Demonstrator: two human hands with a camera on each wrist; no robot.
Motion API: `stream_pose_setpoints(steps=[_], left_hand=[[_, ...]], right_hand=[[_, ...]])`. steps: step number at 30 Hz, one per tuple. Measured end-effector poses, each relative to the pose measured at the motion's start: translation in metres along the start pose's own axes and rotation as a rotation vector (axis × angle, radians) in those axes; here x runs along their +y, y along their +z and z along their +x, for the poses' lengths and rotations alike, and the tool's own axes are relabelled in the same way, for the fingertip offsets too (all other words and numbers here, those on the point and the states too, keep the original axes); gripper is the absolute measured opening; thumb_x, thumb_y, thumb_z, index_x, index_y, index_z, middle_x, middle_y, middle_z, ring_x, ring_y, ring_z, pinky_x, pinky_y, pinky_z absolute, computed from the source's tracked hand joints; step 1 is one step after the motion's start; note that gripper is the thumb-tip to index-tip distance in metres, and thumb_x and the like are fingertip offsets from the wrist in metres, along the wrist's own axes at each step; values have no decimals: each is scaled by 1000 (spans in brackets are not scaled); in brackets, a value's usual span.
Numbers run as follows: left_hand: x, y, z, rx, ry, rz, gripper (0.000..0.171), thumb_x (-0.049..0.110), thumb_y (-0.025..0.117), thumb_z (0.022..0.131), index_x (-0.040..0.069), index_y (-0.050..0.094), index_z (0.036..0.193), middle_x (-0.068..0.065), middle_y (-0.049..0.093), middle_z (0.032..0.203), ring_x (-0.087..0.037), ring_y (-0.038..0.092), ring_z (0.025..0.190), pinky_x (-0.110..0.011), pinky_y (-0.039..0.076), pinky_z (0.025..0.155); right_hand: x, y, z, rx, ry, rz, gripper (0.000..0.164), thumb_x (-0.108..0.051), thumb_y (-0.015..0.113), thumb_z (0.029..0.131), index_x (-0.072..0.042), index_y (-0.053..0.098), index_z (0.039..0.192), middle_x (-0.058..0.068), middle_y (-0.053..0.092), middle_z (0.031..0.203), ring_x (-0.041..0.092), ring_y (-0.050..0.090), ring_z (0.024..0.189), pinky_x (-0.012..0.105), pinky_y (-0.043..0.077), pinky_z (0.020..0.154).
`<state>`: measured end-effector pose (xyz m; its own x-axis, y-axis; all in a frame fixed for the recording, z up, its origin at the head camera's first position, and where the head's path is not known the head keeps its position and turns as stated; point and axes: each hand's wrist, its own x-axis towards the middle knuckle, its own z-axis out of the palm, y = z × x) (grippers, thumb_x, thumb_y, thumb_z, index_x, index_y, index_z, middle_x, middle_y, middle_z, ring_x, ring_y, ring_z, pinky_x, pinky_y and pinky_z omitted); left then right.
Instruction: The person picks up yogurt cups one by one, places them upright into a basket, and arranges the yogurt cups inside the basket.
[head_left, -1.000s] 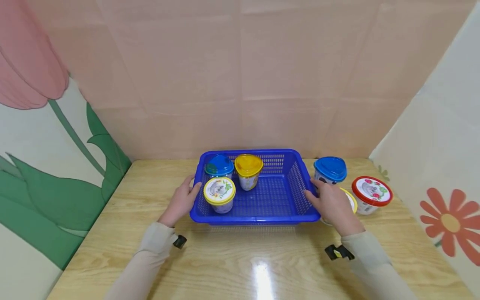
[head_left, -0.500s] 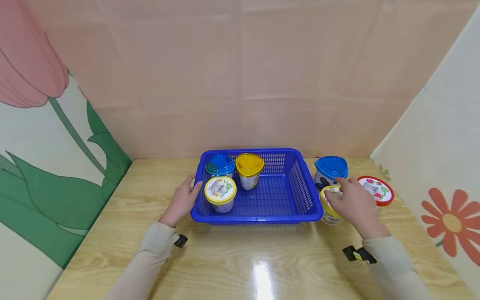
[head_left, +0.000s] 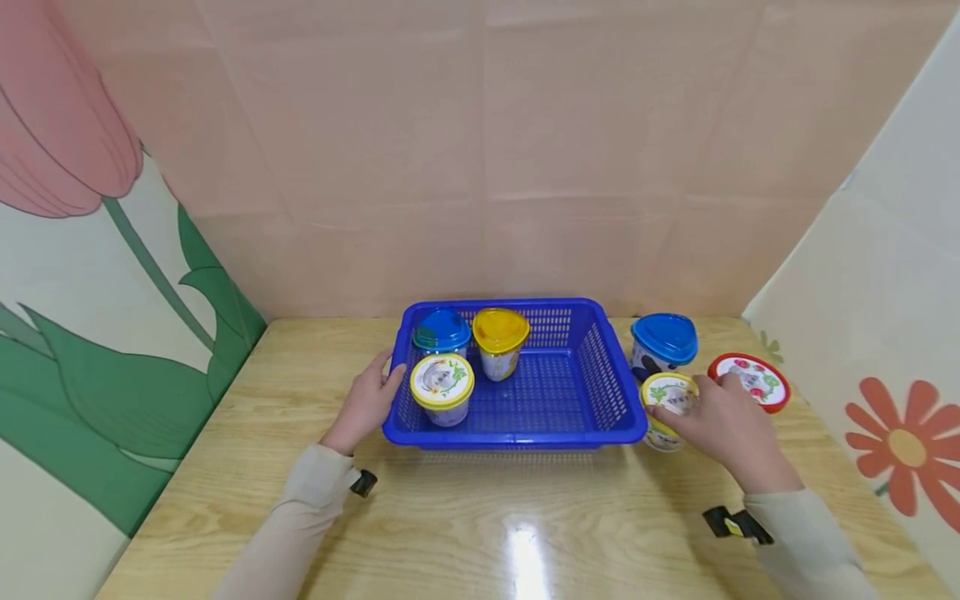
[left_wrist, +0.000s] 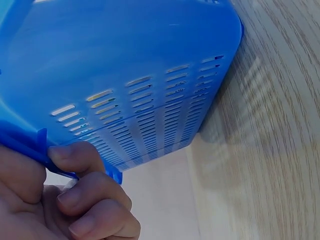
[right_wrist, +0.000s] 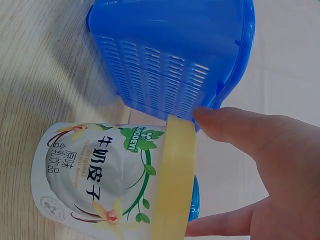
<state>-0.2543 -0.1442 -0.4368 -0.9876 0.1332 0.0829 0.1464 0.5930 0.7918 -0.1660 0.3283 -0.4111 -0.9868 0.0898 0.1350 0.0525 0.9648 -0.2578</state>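
Note:
My left hand point(head_left: 365, 404) grips the left rim of a blue plastic basket point(head_left: 517, 437); in the left wrist view its fingers point(left_wrist: 95, 192) curl under that rim. Inside the basket stand a blue-lidded cup point(head_left: 441, 332), a yellow-lidded cup point(head_left: 499, 332) and a tub with a yellow-rimmed white lid point(head_left: 441, 382). Right of the basket, my right hand point(head_left: 731, 429) spans the lid of a second yellow-lidded tub point(right_wrist: 110, 175), thumb on the near edge and fingers across it. That tub stands upright on the table, its printed side showing in the right wrist view.
Behind the right hand's tub is another blue-lidded cup point(head_left: 665, 337). A red-lidded tub point(head_left: 750, 379) stands to its right, partly covered by my hand. The wooden table point(head_left: 450, 533) meets a pink backdrop point(head_left: 525, 167) behind and painted walls at both sides.
My right hand has let go of the basket's right rim, moved right, and settled on the yellow-lidded tub. The left hand stays on the left rim.

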Motion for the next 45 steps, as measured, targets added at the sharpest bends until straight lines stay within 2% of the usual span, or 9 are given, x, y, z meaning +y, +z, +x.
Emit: stream_pose_setpoints(steps=[5, 9, 16, 20, 29, 33, 38, 45], left_hand=[[2, -1, -1, -9, -5, 9, 57, 30, 43, 108, -2, 30, 154, -25, 71, 104, -27, 72, 82, -39, 58, 70], [3, -2, -1, -19, -14, 3, 58, 30, 42, 109, -3, 29, 154, -26, 71, 106, -27, 72, 83, -39, 58, 72], [4, -6, -2, -25, -25, -10, 57, 32, 42, 109, 0, 30, 154, -23, 72, 104, -24, 72, 80, -37, 58, 69], [4, -8, -3, -26, -31, -27, 54, 29, 41, 108, 3, 31, 155, -22, 71, 108, -24, 73, 83, -36, 58, 70], [-2, -10, -4, -16, -5, -11, 50, 30, 44, 107, 1, 42, 147, -21, 72, 107, -23, 72, 84, -34, 56, 69], [-3, -9, -5, -10, 13, 12, 49, 32, 45, 107, -1, 47, 143, -16, 72, 99, -20, 69, 79, -32, 53, 66], [-3, -8, -4, 6, 26, 58, 48, 34, 45, 107, 0, 50, 141, -10, 64, 87, -18, 59, 70, -31, 47, 60], [-7, -7, -5, 7, 28, 72, 49, 36, 44, 107, 2, 50, 141, -9, 61, 87, -19, 56, 70, -32, 46, 60]], right_hand=[[1, -2, -3, -37, 16, -10, 102, -72, 73, 73, 19, 55, 114, 33, 48, 95, 39, 48, 81, 41, 42, 51], [1, -4, -5, -74, 41, -20, 102, -74, 72, 73, 18, 54, 112, 28, 46, 89, 37, 48, 78, 40, 41, 50], [3, -7, -3, -165, 90, -34, 110, -76, 71, 72, 20, 49, 120, 33, 47, 96, 40, 49, 80, 44, 46, 54], [4, -7, -2, -188, 97, -35, 114, -77, 71, 70, 21, 47, 122, 34, 46, 98, 41, 50, 81, 45, 48, 55], [7, -7, 1, -214, 116, -27, 110, -78, 72, 69, 20, 50, 115, 32, 47, 95, 39, 51, 80, 42, 45, 54], [9, -6, 2, -204, 115, -27, 109, -79, 71, 68, 19, 51, 110, 29, 49, 92, 38, 50, 80, 42, 45, 54], [12, -5, 4, -187, 113, -26, 113, -79, 72, 67, 22, 48, 113, 31, 49, 92, 40, 50, 81, 43, 46, 54], [13, -5, 3, -167, 114, -14, 121, -81, 72, 65, 24, 44, 119, 38, 46, 99, 43, 51, 81, 45, 48, 53]])
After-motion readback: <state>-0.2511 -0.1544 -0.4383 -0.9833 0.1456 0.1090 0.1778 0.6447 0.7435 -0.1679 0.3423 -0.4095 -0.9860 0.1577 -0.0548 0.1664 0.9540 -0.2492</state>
